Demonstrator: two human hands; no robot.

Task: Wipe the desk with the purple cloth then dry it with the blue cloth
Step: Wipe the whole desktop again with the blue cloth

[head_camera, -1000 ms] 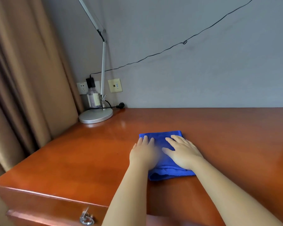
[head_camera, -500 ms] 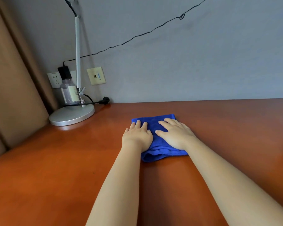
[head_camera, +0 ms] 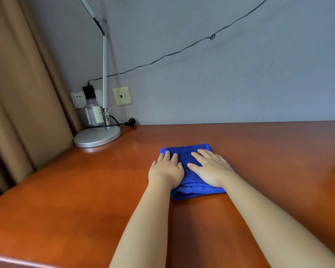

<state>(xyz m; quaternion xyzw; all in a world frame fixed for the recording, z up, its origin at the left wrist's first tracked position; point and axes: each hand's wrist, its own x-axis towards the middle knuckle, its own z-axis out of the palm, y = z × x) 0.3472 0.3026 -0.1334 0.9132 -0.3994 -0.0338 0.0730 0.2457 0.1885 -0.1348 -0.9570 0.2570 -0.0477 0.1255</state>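
Observation:
A folded blue cloth (head_camera: 184,154) lies flat on the glossy red-brown desk (head_camera: 75,200), a little right of the middle. My left hand (head_camera: 165,170) presses on the cloth's left part with straight fingers. Beside it, my right hand (head_camera: 211,167) lies flat on the right part, fingers spread and pointing to the far left. Both palms cover most of the cloth. No purple cloth is in view.
A silver desk lamp base (head_camera: 97,136) stands at the far left corner, with a clear bottle (head_camera: 94,113) behind it and a black cable (head_camera: 124,123) lying by the wall. Brown curtains (head_camera: 21,93) hang at the left. Wall sockets (head_camera: 122,95) sit above the desk.
Both hands stay flat on the blue cloth; cloth and hands have slid over the desk, further from the lamp than half a second ago. My view has shifted too.

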